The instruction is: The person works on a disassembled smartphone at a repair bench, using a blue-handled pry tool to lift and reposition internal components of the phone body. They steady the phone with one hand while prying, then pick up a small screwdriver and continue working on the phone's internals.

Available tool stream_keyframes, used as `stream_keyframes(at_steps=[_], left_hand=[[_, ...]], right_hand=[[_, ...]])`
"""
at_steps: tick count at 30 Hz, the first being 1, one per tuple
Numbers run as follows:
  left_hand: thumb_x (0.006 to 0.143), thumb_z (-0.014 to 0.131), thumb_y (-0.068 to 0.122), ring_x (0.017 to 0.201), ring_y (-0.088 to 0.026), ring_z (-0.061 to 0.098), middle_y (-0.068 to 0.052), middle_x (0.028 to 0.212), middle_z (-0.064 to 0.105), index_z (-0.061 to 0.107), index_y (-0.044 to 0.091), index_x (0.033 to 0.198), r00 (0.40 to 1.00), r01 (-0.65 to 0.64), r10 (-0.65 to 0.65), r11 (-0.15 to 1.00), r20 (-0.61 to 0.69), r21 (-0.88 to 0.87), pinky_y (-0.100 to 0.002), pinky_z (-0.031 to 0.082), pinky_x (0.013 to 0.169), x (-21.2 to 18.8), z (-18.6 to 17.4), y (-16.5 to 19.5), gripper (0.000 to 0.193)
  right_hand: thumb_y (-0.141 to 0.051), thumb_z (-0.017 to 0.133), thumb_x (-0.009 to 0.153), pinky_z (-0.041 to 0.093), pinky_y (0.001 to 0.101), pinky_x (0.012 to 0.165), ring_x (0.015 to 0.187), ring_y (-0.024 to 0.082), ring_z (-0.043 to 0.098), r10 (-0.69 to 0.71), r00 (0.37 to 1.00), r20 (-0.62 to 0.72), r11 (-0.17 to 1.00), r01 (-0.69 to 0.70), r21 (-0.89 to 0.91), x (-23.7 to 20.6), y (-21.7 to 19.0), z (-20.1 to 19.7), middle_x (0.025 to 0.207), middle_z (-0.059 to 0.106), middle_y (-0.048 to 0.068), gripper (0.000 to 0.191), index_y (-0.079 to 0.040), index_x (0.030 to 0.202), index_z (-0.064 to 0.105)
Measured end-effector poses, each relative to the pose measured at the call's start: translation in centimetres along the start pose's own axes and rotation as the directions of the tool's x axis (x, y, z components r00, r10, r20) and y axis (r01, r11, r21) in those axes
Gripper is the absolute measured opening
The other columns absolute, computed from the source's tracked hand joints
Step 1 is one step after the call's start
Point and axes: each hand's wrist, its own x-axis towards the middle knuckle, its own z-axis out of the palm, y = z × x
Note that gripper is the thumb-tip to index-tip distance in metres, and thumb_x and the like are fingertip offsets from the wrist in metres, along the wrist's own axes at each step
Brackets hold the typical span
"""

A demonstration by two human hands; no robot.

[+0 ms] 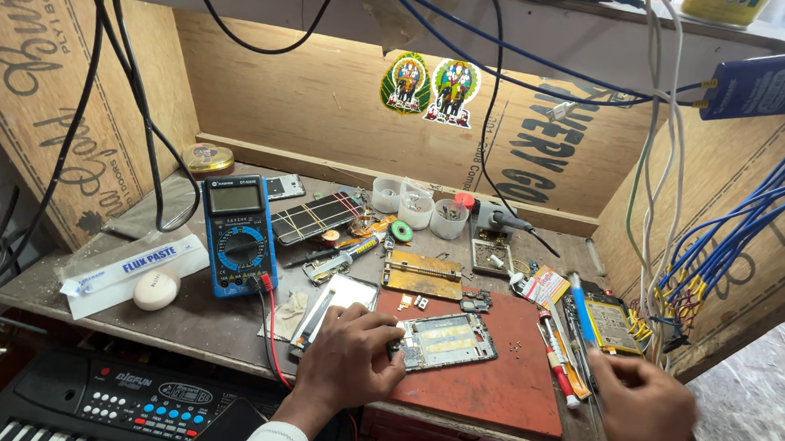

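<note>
The left hand (349,354) has a pinching grip on the opened phone (447,340) on the red mat (492,384) near the counter's front edge; the right hand (648,415) hovers blurred, its grip unclear.

tools (567,352) crowd mat's (492,384) right edge

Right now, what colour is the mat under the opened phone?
Reddish-brown mat, seen clearly in the head view.

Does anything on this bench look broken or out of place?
Yes: the phone under the left hand lies opened, its insides bare, on the red mat. Tiny screws lie loose beside it. The right hand hovers empty.
</note>
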Motion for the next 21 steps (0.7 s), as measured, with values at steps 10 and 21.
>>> stream_keyframes(at_steps=[10, 21], left_hand=[[0.077, 0.075, 0.028, 0.092, -0.022, 0.065, -0.002, 0.101, 0.077, 0.080, 0.011, 0.095, 1.000, -0.014, 0.015, 1.000, -0.016, 0.013, -0.039, 0.045, 0.088, -0.2, 0.2, 0.1, 0.025], [0.077, 0.075, 0.027, 0.093, -0.022, 0.065, -0.003, 0.102, 0.077, 0.080, 0.010, 0.096, 1.000, -0.001, 0.001, 1.000, -0.011, 0.000, -0.038, 0.046, 0.089, 0.0, 0.3, -0.1, 0.026]], right_hand=[[-0.039, 0.083, 0.085, 0.057, 0.0363, 0.067, 0.061, 0.023, 0.073, 0.116, 0.989, 0.087, 0.951, -0.085, -0.297, -1.9, 2.5, -0.6, 0.068, 0.074, 0.009, 0.026, -0.014, 0.092, 0.085], [-0.043, 0.084, 0.081, 0.058, 0.0390, 0.069, 0.069, 0.026, 0.076, 0.137, 0.983, 0.123, 0.936, -0.088, -0.340, -0.6, 0.8, -0.9, 0.074, 0.077, 0.009, 0.028, -0.019, 0.094, 0.085]])
